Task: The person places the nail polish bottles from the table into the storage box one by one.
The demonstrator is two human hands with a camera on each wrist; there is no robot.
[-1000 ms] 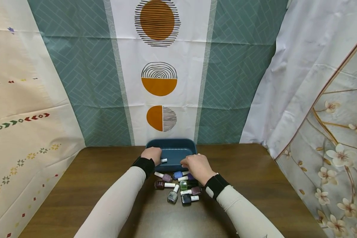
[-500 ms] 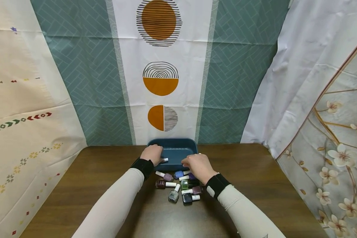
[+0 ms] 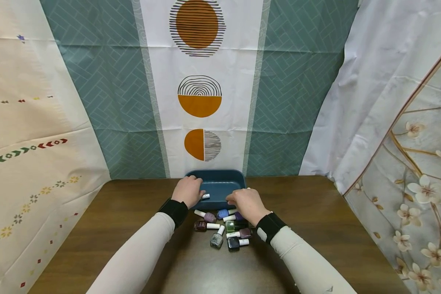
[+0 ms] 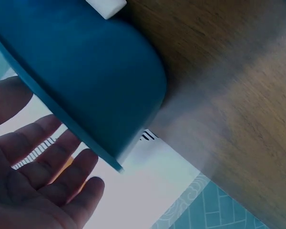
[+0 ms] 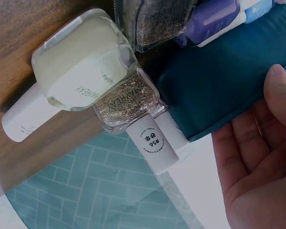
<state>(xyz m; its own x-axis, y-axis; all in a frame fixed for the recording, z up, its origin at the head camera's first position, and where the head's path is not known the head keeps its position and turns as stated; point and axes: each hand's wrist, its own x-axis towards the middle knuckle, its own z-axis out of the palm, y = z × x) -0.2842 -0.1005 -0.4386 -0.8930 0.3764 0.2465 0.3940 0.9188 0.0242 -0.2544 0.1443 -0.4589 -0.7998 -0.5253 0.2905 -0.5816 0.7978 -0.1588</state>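
Observation:
My left hand (image 3: 187,190) is over the left end of a dark blue tray (image 3: 220,189), fingers loosely bent and apart. In the left wrist view its thumb tip goes behind the tray rim, with nothing between the fingers. A white cap (image 3: 206,196) shows inside the tray beside the thumb. At the front right corner my right hand (image 3: 247,203) grips the rim, thumb on the outer wall and fingertips hidden behind the edge. Below it, in the right wrist view, lie a cream nail polish bottle (image 5: 81,64) and a gold glitter nail polish bottle (image 5: 128,102).
Several nail polish bottles lie in front of the tray, among them a lavender one (image 3: 209,217), a blue one (image 3: 222,214), a dark red one (image 3: 200,226), a grey glitter one (image 3: 216,241) and a black one (image 3: 233,244). Patterned cloth (image 3: 286,122) hangs behind the wooden table (image 3: 132,212).
My left hand has loosened, its thumb and fingers spreading apart beside the white cap in the tray. The right hand stays at the rim. The view shifts slightly.

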